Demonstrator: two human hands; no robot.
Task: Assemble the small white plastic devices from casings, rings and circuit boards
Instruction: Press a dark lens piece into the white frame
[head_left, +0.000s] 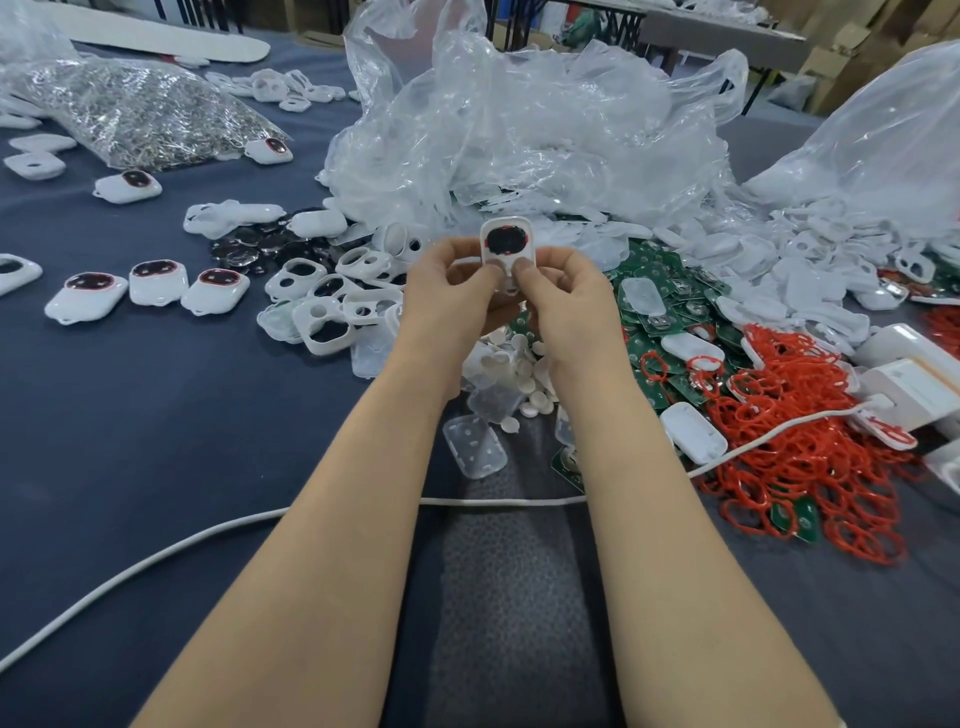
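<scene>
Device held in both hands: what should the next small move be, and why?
Probably a firm thumb squeeze on the lower end of the device to snap it closed. The left hand and right hand both pinch it there, its dark disc with a red edge already sits in the top opening, and it looks like the finished devices lying to the left.

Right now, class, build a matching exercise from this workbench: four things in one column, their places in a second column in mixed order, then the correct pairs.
Things
1. red rings
2. bag of metal parts
3. white device
4. white cable

Places
A. held between the left hand and right hand
B. far left of the table
C. heaped at the right
D. trailing across the near side

Pairs: 1-C, 2-B, 3-A, 4-D
</scene>
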